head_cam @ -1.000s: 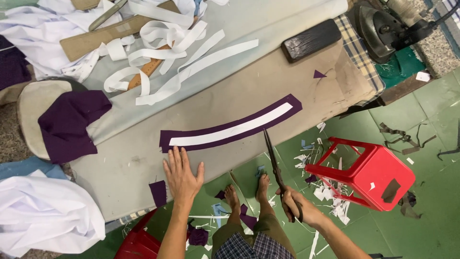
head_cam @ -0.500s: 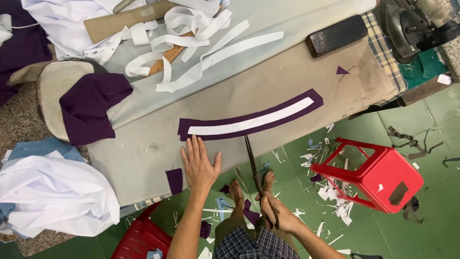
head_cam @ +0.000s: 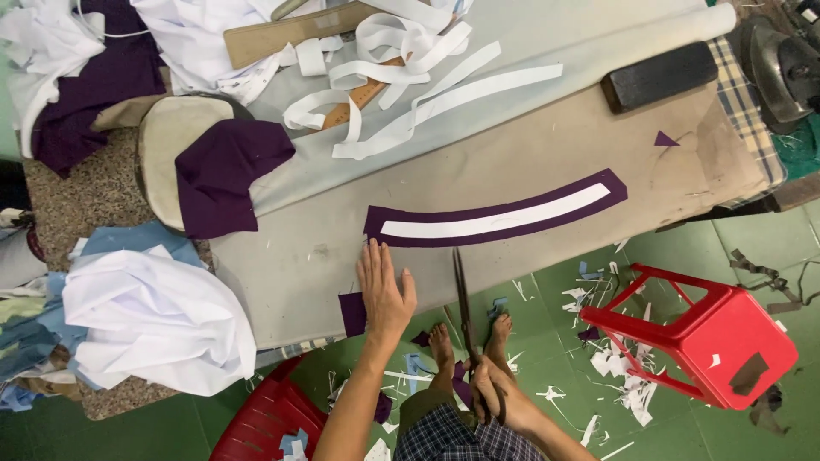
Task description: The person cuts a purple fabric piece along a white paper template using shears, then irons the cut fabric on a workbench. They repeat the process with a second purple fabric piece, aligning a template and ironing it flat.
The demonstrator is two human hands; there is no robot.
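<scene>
A curved purple fabric strip (head_cam: 500, 207) with a white strip (head_cam: 495, 221) laid along its middle lies on the grey padded table (head_cam: 547, 137). My left hand (head_cam: 383, 291) rests flat and open on the table just below the strip's left end. My right hand (head_cam: 494, 393) grips the handles of long dark scissors (head_cam: 462, 299), whose closed blades point up toward the strip, the tip just below it. A small purple scrap (head_cam: 352, 313) hangs at the table edge beside my left hand.
White fabric strips (head_cam: 410, 77), a wooden ruler and a cardboard piece lie at the table's back. A black block (head_cam: 658, 75) and an iron (head_cam: 781, 64) sit right. A red plastic stool (head_cam: 709, 337) stands on the green floor among scraps; cloth piles (head_cam: 154, 316) lie left.
The view has shifted so the table sits further right and lower. My right hand has brought the scissors left and upright, closer to the purple strip. My left hand stays flat on the table.
</scene>
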